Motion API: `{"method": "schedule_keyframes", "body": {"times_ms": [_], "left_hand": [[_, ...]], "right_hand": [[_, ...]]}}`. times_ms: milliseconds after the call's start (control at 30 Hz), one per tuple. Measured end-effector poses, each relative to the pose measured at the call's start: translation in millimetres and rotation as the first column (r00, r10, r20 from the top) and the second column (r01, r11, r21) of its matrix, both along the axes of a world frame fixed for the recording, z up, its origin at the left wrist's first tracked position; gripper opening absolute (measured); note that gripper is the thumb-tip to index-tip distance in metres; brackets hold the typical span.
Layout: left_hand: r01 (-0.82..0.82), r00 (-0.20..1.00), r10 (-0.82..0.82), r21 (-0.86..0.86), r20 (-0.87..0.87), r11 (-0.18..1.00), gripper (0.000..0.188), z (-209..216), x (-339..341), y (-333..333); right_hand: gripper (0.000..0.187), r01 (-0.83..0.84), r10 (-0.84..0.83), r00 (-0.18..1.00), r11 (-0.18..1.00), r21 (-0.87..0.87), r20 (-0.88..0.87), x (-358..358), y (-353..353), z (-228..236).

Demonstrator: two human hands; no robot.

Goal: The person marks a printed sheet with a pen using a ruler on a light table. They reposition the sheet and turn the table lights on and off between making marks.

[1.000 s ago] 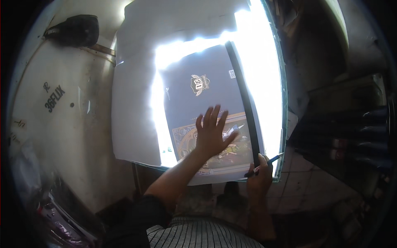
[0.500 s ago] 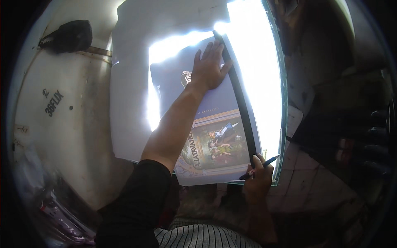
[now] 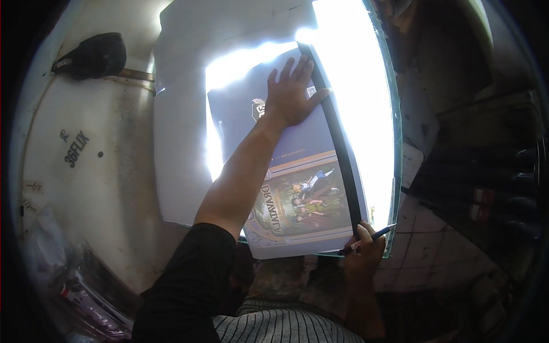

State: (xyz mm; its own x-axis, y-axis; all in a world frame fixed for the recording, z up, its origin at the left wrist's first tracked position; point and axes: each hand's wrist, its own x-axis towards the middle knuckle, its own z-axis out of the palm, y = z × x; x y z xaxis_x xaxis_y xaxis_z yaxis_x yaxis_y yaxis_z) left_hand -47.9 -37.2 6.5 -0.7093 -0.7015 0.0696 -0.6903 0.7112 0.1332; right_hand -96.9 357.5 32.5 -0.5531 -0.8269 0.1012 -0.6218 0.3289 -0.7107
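Item: printed poster [image 3: 297, 188], dark blue with an illustrated lower panel, lying flat on the lit glass worktop [image 3: 366, 114]. My left hand [image 3: 291, 94], fingers spread and released, presses its upper part beside a long black straightedge [image 3: 338, 143] along the right margin. My right hand [image 3: 366, 247], fingers clenched on a dark marker [image 3: 369, 237], sits at the strip's near end. I judge alignment done; no drawn line is visible yet.
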Motion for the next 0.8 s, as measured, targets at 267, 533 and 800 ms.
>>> {"method": "schedule_keyframes", "body": {"times_ms": [267,533,800], "left_hand": [[0.023,1.0,-0.023,-0.024,-0.021,0.999,0.081,-0.6,0.0,0.8],[0.034,0.998,-0.036,-0.043,-0.045,0.998,0.08,-5.5,6.2,3.8],[0.062,0.996,-0.069,-0.11,-0.064,0.992,0.087,-36.2,2.7,-10.0]], "right_hand": [[0.056,0.018,-0.014,0.997,0.998,-0.06,0.074,1.1,4.9,-11.3],[0.05,0.006,-0.001,0.998,0.995,-0.096,0.055,3.7,7.8,-16.7],[0.056,-0.008,0.005,0.997,0.999,-0.04,-0.077,1.6,17.7,-13.0]]}}
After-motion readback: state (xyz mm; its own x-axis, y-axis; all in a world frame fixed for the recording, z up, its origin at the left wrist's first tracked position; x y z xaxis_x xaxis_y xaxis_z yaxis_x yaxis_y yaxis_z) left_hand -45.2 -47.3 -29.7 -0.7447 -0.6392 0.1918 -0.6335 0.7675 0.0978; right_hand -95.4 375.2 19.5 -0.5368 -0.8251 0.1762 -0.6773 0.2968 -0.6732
